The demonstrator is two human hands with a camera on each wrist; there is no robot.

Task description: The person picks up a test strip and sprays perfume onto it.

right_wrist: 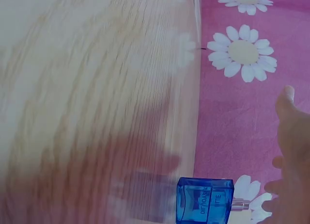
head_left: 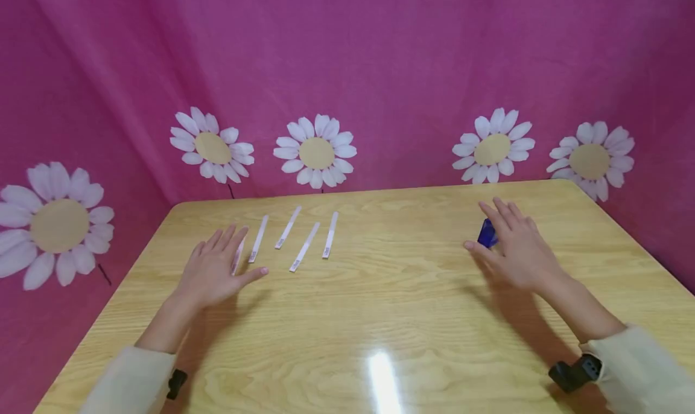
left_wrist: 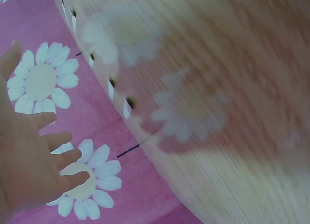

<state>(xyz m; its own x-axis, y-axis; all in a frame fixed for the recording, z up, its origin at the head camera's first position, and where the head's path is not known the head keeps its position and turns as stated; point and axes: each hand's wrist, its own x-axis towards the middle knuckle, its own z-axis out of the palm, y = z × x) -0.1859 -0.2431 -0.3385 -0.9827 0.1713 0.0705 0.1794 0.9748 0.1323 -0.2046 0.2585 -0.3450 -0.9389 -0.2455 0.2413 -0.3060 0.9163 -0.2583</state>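
A blue glass perfume bottle (head_left: 487,234) with a metal spray nozzle and no cap stands upright on the table at the right. My right hand (head_left: 518,251), fingers spread, is just by the bottle and partly covers it in the head view. The right wrist view shows the bottle (right_wrist: 203,200) apart from that hand. On the left, several narrow white paper test strips (head_left: 305,248) with small print at their near ends lie in a loose slanted group. Over the leftmost strip (head_left: 239,255) hovers my left hand (head_left: 214,272), fingers straight and thumb out, holding nothing; it hides part of that strip.
A light wood-grain table (head_left: 380,305) with a glossy top carries everything and reflects a lamp near its front. Behind it and along both sides hangs a pink curtain (head_left: 391,70) printed with large white daisies.
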